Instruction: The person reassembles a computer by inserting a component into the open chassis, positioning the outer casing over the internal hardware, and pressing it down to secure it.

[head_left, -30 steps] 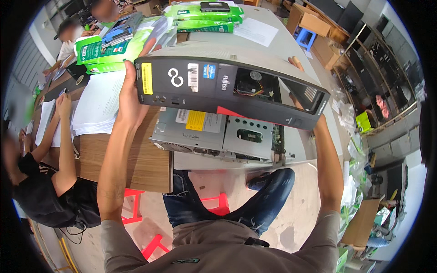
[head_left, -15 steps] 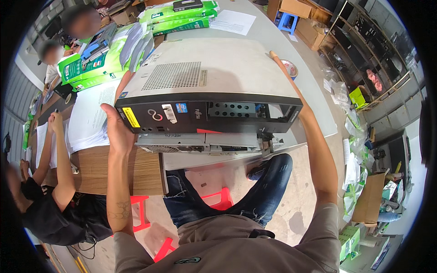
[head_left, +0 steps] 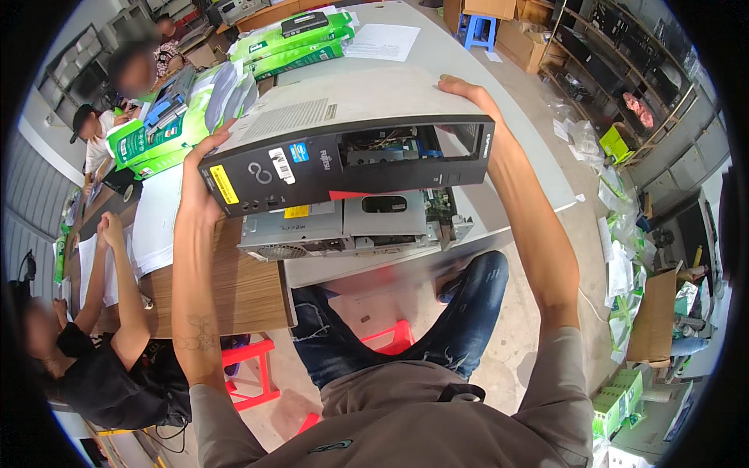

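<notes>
Grip: left hand (head_left: pixel 201 186) and right hand (head_left: pixel 477 101) both clamped, on opposite ends of a pale sheet-metal computer cover with black front panel (head_left: pixel 308 175), centre frame. Handling (judged): light, stiff, smooth enough to slip; plastic-looking front likely more brittle. Best held by solid side edges. Counts, largest first: one flat grey worktop (head_left: pixel 445 54); one cover; one silver metal computer chassis (head_left: pixel 308 226), below it in frame; three rectangular stickers (head_left: pixel 224 184), yellow, white, blue.

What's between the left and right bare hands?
A light-grey computer cover with a black front panel, held at both ends; head view shows it.
</notes>
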